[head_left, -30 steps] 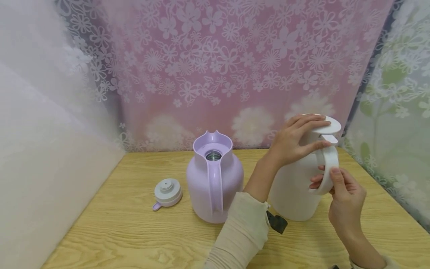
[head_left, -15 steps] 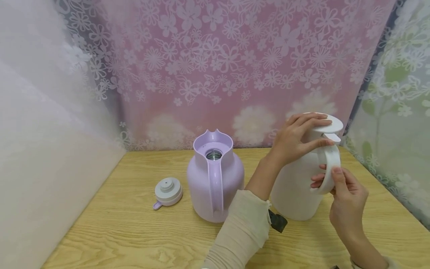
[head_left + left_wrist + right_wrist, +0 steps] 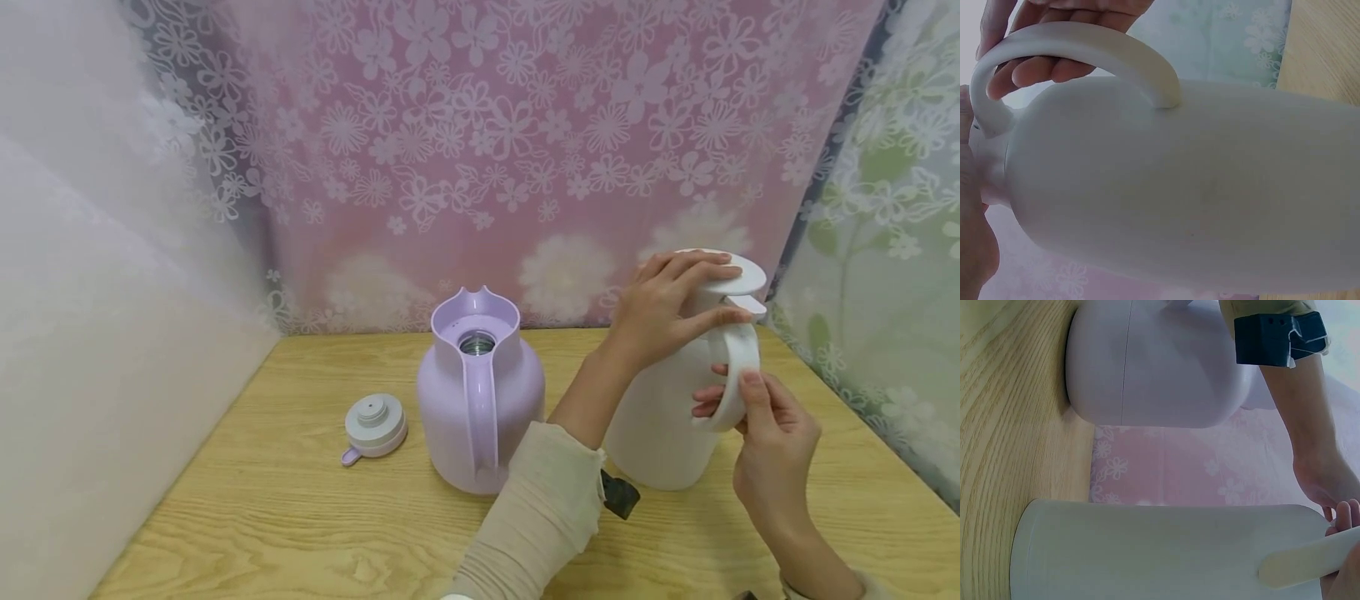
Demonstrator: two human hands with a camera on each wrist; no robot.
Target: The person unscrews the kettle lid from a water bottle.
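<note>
A tall white thermos jug stands upright on the table at the right. Its round lid is gripped by my left hand, fingers over the top and thumb along the front below the rim, near a small tab. My right hand holds the jug's curved handle, its fingers passing through the loop and the thumb pressing outside. From the left wrist, the handle and the right fingers show closely. In the right wrist view the jug body extends sideways.
A lilac thermos jug stands left of the white one, its mouth uncovered. Farther left lies a grey-and-lilac stopper with a small tab. Floral curtains hang behind the wooden table.
The lid's tab has swung slightly to the right, and the left thumb has shifted right with it. My right hand keeps its hold on the handle.
</note>
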